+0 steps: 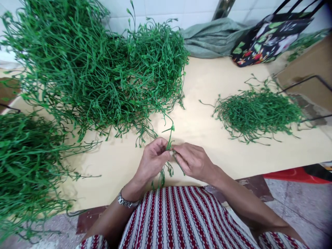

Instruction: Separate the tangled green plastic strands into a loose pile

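Observation:
My left hand (154,157) is closed on a green stem (169,138) near the table's front edge, a watch on its wrist. My right hand (193,160) pinches at the same stem from the right, its fingertips nearly touching the left thumb. The stem's upper end, with a pale green bud, sticks up above my fingers. A few thin green pieces (162,177) hang or lie below my hands. Behind my hands rises a large heap of green stems (85,69). A smaller pile of stems (259,112) lies to the right.
Another heap of stems (23,166) spreads over the table's left end. A grey-green cloth (212,38) and a black floral bag (269,39) rest along the wall. At the right edge is a cardboard box (308,69) with a black wire frame. The beige table (207,76) shows between piles.

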`<action>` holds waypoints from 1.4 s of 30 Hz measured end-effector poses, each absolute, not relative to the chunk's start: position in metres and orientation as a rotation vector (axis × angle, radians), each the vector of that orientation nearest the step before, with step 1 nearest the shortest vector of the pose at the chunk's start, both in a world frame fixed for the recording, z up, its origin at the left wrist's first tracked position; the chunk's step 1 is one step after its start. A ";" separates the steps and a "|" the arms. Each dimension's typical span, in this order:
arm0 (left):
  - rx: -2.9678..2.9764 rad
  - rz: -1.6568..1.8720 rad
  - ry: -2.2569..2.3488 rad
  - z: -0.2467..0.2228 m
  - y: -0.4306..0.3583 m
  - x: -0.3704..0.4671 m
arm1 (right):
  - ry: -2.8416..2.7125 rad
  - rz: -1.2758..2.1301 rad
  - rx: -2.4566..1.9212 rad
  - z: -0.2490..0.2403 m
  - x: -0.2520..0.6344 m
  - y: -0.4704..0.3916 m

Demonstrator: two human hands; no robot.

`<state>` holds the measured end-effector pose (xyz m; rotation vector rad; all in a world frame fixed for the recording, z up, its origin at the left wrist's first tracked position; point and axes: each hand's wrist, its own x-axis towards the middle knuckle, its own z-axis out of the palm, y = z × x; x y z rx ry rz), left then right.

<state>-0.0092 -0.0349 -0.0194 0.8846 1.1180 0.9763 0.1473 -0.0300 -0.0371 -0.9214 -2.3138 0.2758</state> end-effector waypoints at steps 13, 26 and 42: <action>0.957 0.809 1.099 -0.019 -0.039 -0.010 | -2.138 0.108 -0.937 -0.047 0.140 -0.042; 1.435 0.761 1.191 -0.015 -0.034 -0.019 | -2.397 0.278 -0.907 -0.024 0.148 -0.043; 1.154 0.645 1.249 -0.012 -0.036 -0.009 | -2.313 0.181 -0.911 -0.046 0.147 -0.038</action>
